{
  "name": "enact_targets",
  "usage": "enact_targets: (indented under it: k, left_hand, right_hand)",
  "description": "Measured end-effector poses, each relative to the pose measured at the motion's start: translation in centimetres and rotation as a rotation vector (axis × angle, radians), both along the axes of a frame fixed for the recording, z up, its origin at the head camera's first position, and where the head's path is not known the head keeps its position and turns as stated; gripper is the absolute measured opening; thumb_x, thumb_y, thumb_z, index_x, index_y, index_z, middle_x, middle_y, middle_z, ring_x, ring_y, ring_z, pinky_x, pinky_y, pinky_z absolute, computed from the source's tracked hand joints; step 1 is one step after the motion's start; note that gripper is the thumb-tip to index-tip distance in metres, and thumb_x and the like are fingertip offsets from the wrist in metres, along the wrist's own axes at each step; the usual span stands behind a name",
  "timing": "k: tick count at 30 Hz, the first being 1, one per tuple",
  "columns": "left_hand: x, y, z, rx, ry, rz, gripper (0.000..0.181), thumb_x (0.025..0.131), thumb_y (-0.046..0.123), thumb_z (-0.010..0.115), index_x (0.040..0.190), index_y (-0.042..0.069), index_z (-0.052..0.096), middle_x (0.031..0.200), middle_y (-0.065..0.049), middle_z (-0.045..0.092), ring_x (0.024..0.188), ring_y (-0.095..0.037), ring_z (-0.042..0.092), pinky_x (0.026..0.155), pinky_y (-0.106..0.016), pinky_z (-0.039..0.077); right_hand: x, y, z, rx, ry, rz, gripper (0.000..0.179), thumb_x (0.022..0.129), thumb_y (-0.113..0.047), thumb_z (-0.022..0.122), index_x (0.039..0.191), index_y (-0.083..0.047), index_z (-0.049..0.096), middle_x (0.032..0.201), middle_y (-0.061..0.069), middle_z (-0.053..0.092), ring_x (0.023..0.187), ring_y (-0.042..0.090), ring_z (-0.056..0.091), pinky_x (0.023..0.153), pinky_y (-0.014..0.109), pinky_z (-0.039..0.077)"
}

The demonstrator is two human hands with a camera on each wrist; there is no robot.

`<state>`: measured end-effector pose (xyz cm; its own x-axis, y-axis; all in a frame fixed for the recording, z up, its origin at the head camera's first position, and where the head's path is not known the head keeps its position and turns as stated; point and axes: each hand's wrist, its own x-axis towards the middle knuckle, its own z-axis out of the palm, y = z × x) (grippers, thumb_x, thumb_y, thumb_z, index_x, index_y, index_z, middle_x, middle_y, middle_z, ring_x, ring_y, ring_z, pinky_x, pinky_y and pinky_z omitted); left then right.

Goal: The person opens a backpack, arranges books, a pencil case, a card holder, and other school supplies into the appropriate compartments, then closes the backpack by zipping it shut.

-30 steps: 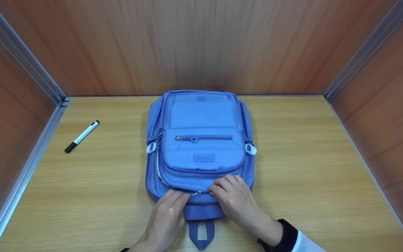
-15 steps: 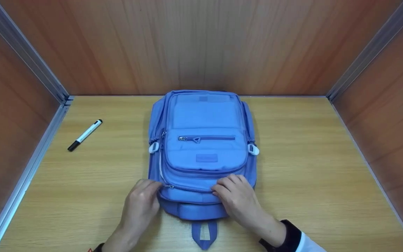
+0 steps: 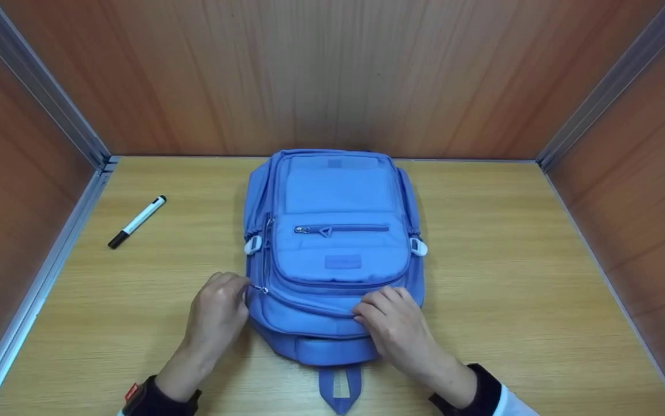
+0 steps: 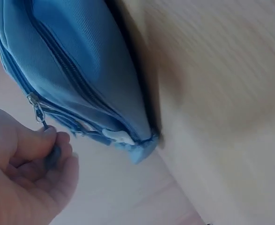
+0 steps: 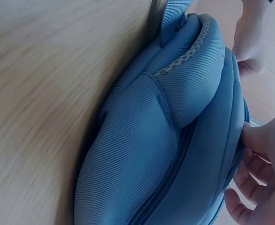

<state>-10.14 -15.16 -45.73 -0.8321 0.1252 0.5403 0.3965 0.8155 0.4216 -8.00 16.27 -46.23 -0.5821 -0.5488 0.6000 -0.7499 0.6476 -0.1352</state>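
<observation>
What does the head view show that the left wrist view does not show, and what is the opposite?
Only the head view: the black-and-white marker, the right hand pinching the bag's edge, and the carry loop.

Only the left wrist view: the dark tab of the zipper pull, inside the curled left hand.

Both: the blue backpack, the left hand, the metal zipper slider, a white side buckle and the table.
</observation>
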Motion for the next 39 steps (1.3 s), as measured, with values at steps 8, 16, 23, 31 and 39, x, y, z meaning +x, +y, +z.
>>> enact_targets:
  k: [8, 16, 23, 31, 39]
  left_hand:
    - [-4.7, -0.3, 0.1, 0.060, -0.112, 0.013, 0.023, 0.075, -0.023, 0.067, 0.091, -0.010, 0.077, 0.087, -0.022, 0.074, 0.085, -0.041, 0.071, 0.076, -0.052, 0.061]
    - [-9.6, -0.3, 0.2, 0.048, -0.185, 0.016, 0.025, 0.078, -0.021, 0.061, 0.094, -0.011, 0.077, 0.089, -0.025, 0.073, 0.086, -0.044, 0.070, 0.074, -0.055, 0.060]
    - [-12.7, -0.2, 0.6, 0.014, -0.270, 0.020, 0.024, 0.081, -0.019, 0.058, 0.093, -0.010, 0.076, 0.087, -0.026, 0.072, 0.082, -0.041, 0.070, 0.069, -0.052, 0.060]
    - [-15.1, -0.3, 0.4, -0.034, -0.304, 0.044, 0.019, 0.084, -0.016, 0.058, 0.092, -0.010, 0.075, 0.088, -0.027, 0.072, 0.078, -0.039, 0.070, 0.066, -0.050, 0.059]
    - [-16.5, -0.6, 0.1, -0.005, -0.269, 0.051, 0.015, 0.091, -0.010, 0.060, 0.091, -0.009, 0.076, 0.084, -0.024, 0.071, 0.077, -0.039, 0.070, 0.064, -0.050, 0.057]
  right_hand:
    - [-0.3, 0.1, 0.1, -0.010, 0.049, 0.021, 0.010, 0.103, -0.017, 0.064, 0.096, -0.014, 0.072, 0.095, -0.003, 0.068, 0.088, 0.018, 0.062, 0.074, 0.033, 0.048]
    - [-0.2, 0.2, 0.1, -0.001, 0.003, 0.013, 0.013, 0.103, -0.019, 0.063, 0.097, -0.014, 0.073, 0.096, -0.002, 0.069, 0.090, 0.017, 0.062, 0.075, 0.032, 0.048]
    - [-0.1, 0.2, 0.0, 0.007, 0.005, 0.015, 0.010, 0.101, -0.018, 0.066, 0.097, -0.014, 0.074, 0.096, -0.003, 0.069, 0.090, 0.017, 0.062, 0.076, 0.032, 0.048]
    - [0.0, 0.2, 0.0, 0.013, -0.013, 0.012, 0.008, 0.101, -0.017, 0.067, 0.098, -0.014, 0.074, 0.097, -0.002, 0.070, 0.090, 0.017, 0.063, 0.077, 0.033, 0.049]
    - [0.0, 0.1, -0.2, 0.006, -0.010, 0.014, 0.012, 0.104, -0.018, 0.064, 0.098, -0.014, 0.073, 0.097, -0.003, 0.069, 0.090, 0.017, 0.062, 0.077, 0.033, 0.048]
